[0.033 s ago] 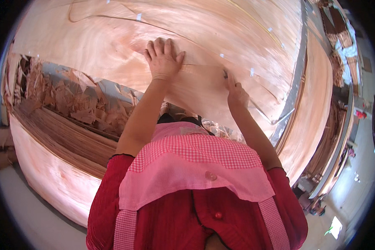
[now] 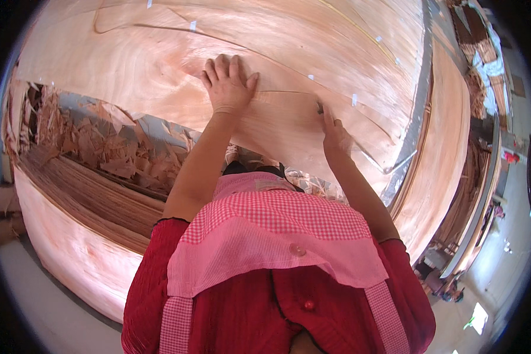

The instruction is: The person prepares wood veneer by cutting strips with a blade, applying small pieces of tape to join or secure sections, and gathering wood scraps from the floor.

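Observation:
My left hand presses flat on a large sheet of pale pinkish wood veneer, its fingers spread. Right of it, my right hand is closed round a small dark tool, whose tip shows above the fingers against the veneer. Most of that tool is hidden in my grip, so its exact kind is unclear. A thin dark slit runs between the two hands, from near my left thumb toward the tool. Small pieces of whitish tape dot the sheet along a long curved seam.
Torn veneer scraps fill a gap at the left, beside a thick stack of veneer sheets. Another veneer stack stands beyond the table's grey right edge. A bent thin strip lies near the right corner.
The slit between my hands looks darker and more distinct. The scene has shifted slightly left in view; both hands keep nearly the same places on the veneer.

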The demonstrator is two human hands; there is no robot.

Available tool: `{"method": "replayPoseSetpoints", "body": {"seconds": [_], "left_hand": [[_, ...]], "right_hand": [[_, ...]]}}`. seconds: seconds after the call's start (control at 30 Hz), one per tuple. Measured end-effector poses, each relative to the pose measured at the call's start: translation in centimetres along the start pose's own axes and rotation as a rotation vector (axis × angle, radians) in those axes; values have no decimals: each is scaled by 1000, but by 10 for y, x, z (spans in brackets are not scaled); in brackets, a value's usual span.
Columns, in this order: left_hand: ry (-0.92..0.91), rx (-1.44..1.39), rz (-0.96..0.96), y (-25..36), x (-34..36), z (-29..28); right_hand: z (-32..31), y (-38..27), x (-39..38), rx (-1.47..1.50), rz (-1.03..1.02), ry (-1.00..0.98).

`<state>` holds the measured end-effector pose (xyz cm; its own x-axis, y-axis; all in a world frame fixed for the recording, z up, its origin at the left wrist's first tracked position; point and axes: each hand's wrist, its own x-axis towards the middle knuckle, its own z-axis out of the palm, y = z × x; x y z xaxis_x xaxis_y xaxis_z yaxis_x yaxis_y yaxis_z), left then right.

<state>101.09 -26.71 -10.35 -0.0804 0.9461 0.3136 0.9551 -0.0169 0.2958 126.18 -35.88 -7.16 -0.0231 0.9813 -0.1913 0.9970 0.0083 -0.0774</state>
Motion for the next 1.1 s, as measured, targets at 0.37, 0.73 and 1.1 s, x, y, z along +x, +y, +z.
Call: {"method": "replayPoseSetpoints", "body": {"seconds": [0.37, 0.73, 1.1], "left_hand": [[-59, 70, 95, -8, 7, 11], [98, -679, -199, -32, 24, 33], [142, -245, 95, -62, 19, 11]], "right_hand": [[-44, 30, 4, -38, 70, 291], [-12, 18, -74, 714, 136, -115], [-43, 81, -29, 366, -113, -394]]}}
